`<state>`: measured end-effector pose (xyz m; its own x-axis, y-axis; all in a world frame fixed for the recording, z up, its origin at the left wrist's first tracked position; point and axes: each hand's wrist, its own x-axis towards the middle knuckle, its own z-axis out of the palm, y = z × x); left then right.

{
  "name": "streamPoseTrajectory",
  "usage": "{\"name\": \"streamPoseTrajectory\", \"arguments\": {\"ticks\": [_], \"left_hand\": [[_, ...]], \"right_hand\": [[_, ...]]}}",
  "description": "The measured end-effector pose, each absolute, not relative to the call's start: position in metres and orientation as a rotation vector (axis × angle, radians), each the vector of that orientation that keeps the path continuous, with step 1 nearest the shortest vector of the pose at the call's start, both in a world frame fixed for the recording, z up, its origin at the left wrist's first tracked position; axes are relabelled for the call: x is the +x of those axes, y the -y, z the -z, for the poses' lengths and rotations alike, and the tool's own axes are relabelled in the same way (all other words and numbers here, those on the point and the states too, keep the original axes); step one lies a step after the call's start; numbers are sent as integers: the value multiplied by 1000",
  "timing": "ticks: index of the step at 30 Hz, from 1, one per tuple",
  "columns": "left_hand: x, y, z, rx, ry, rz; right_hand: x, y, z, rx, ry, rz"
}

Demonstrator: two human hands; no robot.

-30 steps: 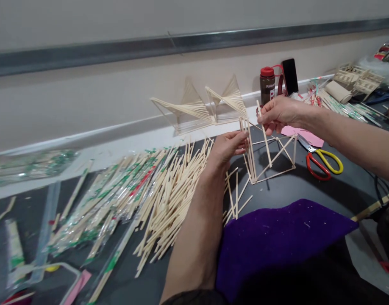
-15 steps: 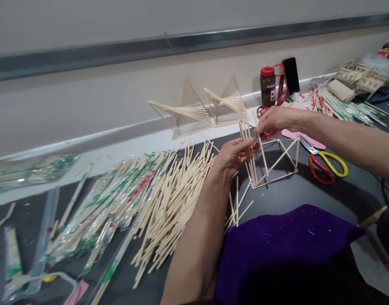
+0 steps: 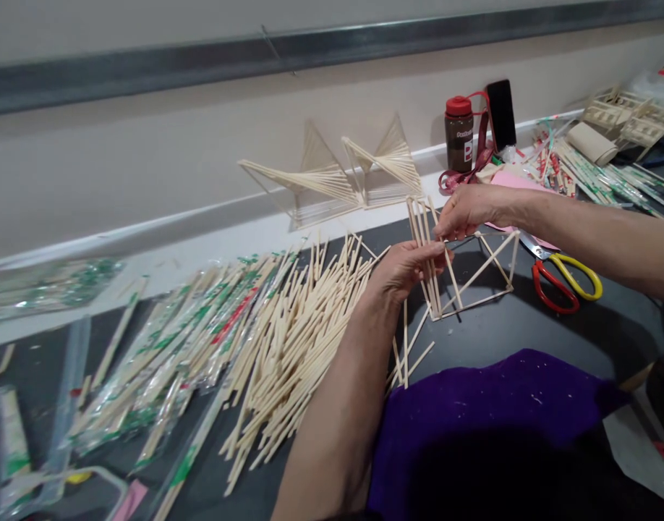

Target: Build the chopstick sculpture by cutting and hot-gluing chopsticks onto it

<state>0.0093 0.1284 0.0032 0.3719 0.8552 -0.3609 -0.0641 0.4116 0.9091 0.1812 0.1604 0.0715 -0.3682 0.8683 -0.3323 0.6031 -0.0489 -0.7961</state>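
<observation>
A small frame of chopsticks [image 3: 474,307] stands on the dark table, with several sticks side by side along its left end. My left hand [image 3: 405,268] is closed around those slanting sticks, its thumb lying across them. In a pinch, my right hand [image 3: 462,211] grips a single chopstick [image 3: 452,277] that slants down to the frame's lower front bar. Whether its lower end touches that bar I cannot tell. Left of my hands lies a large pile of loose chopsticks [image 3: 294,340].
Two finished twisted stick structures [image 3: 318,184] lean near the wall. Scissors [image 3: 568,282] with red and yellow handles lie at the right. Behind are a red-capped bottle [image 3: 459,137] and a phone [image 3: 500,116]. Wrapped chopsticks [image 3: 163,354] spread at the left; a purple cloth [image 3: 489,391] is in front.
My right hand has lowered the single chopstick a little, and its lower end now reaches the frame's front bar. My left hand keeps its hold. The camera view has shifted slightly.
</observation>
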Motion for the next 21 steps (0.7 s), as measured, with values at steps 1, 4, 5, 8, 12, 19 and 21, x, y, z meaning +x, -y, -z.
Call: {"name": "streamPoseTrajectory", "arguments": {"ticks": [1,4,5,8,12,19,21], "left_hand": [[10,-128,-4,960,-1021,-710],[10,-127,-4,953,-1021,-690],[11,-126,-4,949,-1015,-690],[12,-125,-3,930,-988,-697],[13,-125,-2,903,-956,-699],[15,-124,0,859,-979,-730],[15,-124,0,865,-993,-728]], "right_hand": [[181,-160,-72,-1573,1948,-1385],[180,-157,-74,-1574,1935,-1394],[180,-155,-75,-1572,1926,-1392],[179,-149,-78,-1578,1895,-1372],[180,-148,-78,-1594,1876,-1362],[180,-153,-71,-1597,1952,-1312],[180,-154,-71,-1603,1980,-1290]]}}
